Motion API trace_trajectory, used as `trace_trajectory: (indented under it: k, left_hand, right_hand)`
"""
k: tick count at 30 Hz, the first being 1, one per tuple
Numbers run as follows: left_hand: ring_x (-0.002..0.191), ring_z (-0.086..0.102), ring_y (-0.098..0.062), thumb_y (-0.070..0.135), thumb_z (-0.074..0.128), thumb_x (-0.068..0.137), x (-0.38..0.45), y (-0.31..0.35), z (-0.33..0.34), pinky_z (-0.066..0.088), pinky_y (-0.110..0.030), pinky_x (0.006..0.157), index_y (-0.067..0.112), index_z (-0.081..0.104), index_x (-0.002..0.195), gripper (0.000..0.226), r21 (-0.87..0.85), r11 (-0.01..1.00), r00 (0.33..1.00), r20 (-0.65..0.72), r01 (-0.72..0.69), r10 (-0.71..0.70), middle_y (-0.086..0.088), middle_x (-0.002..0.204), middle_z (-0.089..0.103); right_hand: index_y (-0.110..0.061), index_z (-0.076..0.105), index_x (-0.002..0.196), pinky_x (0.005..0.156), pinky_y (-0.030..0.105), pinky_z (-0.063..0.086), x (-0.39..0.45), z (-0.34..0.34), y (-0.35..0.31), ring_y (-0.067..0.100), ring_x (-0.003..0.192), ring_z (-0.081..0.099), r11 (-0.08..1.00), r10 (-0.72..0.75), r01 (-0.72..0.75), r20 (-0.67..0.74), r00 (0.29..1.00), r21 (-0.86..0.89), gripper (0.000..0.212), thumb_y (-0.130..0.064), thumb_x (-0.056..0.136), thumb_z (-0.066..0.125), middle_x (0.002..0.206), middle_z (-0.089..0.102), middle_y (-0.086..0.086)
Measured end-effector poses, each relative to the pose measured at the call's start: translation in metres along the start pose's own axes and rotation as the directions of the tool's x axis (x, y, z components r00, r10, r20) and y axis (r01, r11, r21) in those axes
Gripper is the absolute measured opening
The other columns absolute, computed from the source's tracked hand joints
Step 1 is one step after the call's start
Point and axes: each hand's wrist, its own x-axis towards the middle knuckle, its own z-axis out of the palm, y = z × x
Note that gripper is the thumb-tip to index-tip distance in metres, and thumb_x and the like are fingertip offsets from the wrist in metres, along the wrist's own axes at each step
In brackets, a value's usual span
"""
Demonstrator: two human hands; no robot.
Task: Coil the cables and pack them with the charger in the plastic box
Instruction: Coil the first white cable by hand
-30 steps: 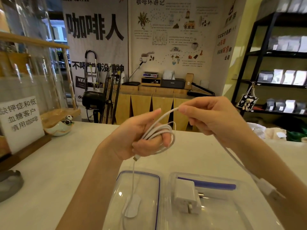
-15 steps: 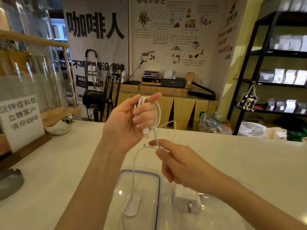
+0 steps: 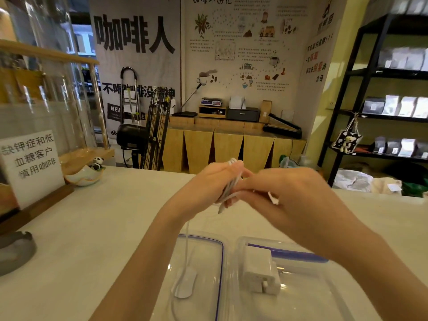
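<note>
Tabletop (image 3: pixel 92 228) near edge carries open box (image 3: pixel 301 297) with charger (image 3: pixel 259 272) inside, ready for packing; above it, left hand (image 3: pixel 208 184) fingers stay pressed around cable (image 3: pixel 231 188) coil, right hand (image 3: pixel 284 195) pinching the tail to wind.

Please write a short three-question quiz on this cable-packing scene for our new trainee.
1. True or false: the white square charger lies inside the clear plastic box.
2. Which hand has the white cable looped around its fingers? A) left hand B) right hand
3. Fill in: the clear lid with the blue seal lies to the ______ of the box.

Key: 1 true; 2 A; 3 left.
</note>
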Motion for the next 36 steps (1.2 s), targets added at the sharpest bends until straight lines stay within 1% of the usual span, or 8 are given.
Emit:
trace_trajectory:
  k: [5, 8, 13, 19, 23, 26, 31, 36]
  left_hand:
    - [0.037, 0.034, -0.011, 0.061, 0.023, 0.079, -0.009, 0.014, 0.001, 0.032, -0.023, 0.045, 0.012, 0.055, 0.062, 0.061, -0.208, 0.974, 0.953, 0.302, 0.093, -0.026, 0.005, 0.041, 0.036]
    - [0.030, 0.035, -0.008, 0.064, 0.015, 0.080, -0.013, 0.016, 0.000, 0.033, -0.024, 0.047, 0.004, 0.057, 0.058, 0.076, -0.281, 0.953, 0.923, 0.385, 0.111, 0.006, 0.009, 0.031, 0.032]
    - [0.031, 0.033, -0.009, 0.065, 0.021, 0.075, -0.013, 0.023, 0.003, 0.038, -0.019, 0.044, 0.009, 0.049, 0.040, 0.072, -0.236, 0.954, 0.956, 0.268, 0.186, -0.120, 0.004, 0.030, 0.039]
    - [0.036, 0.046, -0.006, 0.042, 0.034, 0.091, -0.007, 0.016, 0.023, 0.043, -0.015, 0.045, 0.013, 0.054, 0.044, 0.059, 0.089, 0.991, 0.936, -0.330, -0.097, 0.121, 0.004, 0.036, 0.050]
    - [0.057, 0.055, -0.013, 0.049, 0.033, 0.082, -0.005, 0.015, 0.019, 0.049, -0.019, 0.059, 0.022, 0.064, 0.073, 0.042, 0.104, 0.991, 0.974, -0.205, -0.079, 0.099, 0.004, 0.057, 0.057]
    - [0.074, 0.058, -0.020, 0.054, 0.034, 0.073, -0.005, 0.011, 0.020, 0.050, -0.031, 0.068, 0.027, 0.057, 0.084, 0.038, 0.279, 0.954, 0.983, -0.114, -0.109, 0.146, -0.001, 0.076, 0.061]
    - [0.059, 0.059, -0.001, 0.041, 0.035, 0.084, -0.002, 0.010, 0.029, 0.050, -0.018, 0.056, 0.022, 0.058, 0.076, 0.031, 0.137, 0.980, 0.981, -0.108, -0.145, 0.160, 0.012, 0.061, 0.062]
    - [0.057, 0.065, -0.009, 0.024, 0.038, 0.092, 0.001, 0.009, 0.033, 0.056, -0.022, 0.053, 0.028, 0.056, 0.076, 0.025, 0.005, 0.994, 0.975, -0.195, -0.109, 0.107, 0.002, 0.063, 0.067]
  right_hand:
    - [-0.030, 0.046, 0.106, 0.047, 0.019, 0.043, -0.008, 0.008, 0.013, 0.010, 0.053, 0.053, 0.928, 0.170, -0.088, -0.201, 0.965, 0.362, 0.036, -0.048, 0.077, 0.056, 0.052, 0.051, -0.014]
    - [-0.024, 0.055, 0.110, 0.052, 0.007, 0.039, -0.009, 0.019, 0.012, -0.003, 0.059, 0.052, 0.913, 0.178, -0.078, -0.219, 0.959, 0.401, 0.036, -0.044, 0.081, 0.049, 0.056, 0.050, -0.023]
    - [-0.021, 0.059, 0.079, 0.052, 0.012, 0.035, -0.006, 0.033, 0.014, -0.002, 0.058, 0.045, 0.977, 0.125, -0.088, -0.190, 0.974, 0.193, 0.044, -0.051, 0.088, 0.028, 0.061, 0.044, -0.020]
    - [-0.018, 0.055, 0.064, 0.044, 0.014, 0.034, -0.007, 0.044, 0.022, 0.005, 0.042, 0.043, 0.986, 0.154, -0.122, -0.321, 0.934, 0.118, 0.053, -0.052, 0.090, 0.023, 0.052, 0.048, -0.012]
    - [-0.034, 0.045, 0.056, 0.051, 0.010, 0.037, -0.009, 0.039, 0.033, 0.000, 0.050, 0.050, 0.823, 0.430, -0.287, -0.207, 0.879, 0.490, 0.037, -0.053, 0.086, 0.033, 0.043, 0.051, -0.016]
    - [-0.023, 0.048, 0.053, 0.047, 0.009, 0.034, -0.012, 0.034, 0.046, 0.002, 0.044, 0.042, 0.698, 0.551, -0.341, -0.168, 0.818, 0.629, 0.041, -0.050, 0.080, 0.034, 0.043, 0.049, -0.015]
    - [-0.018, 0.050, 0.052, 0.044, 0.010, 0.033, -0.014, 0.033, 0.048, 0.003, 0.041, 0.039, 0.569, 0.597, -0.334, -0.098, 0.796, 0.751, 0.043, -0.048, 0.081, 0.038, 0.040, 0.043, -0.010]
    - [-0.020, 0.054, 0.063, 0.050, 0.009, 0.036, -0.013, 0.034, 0.046, 0.004, 0.044, 0.044, 0.713, 0.558, -0.326, -0.221, 0.800, 0.621, 0.036, -0.046, 0.082, 0.038, 0.043, 0.047, -0.011]
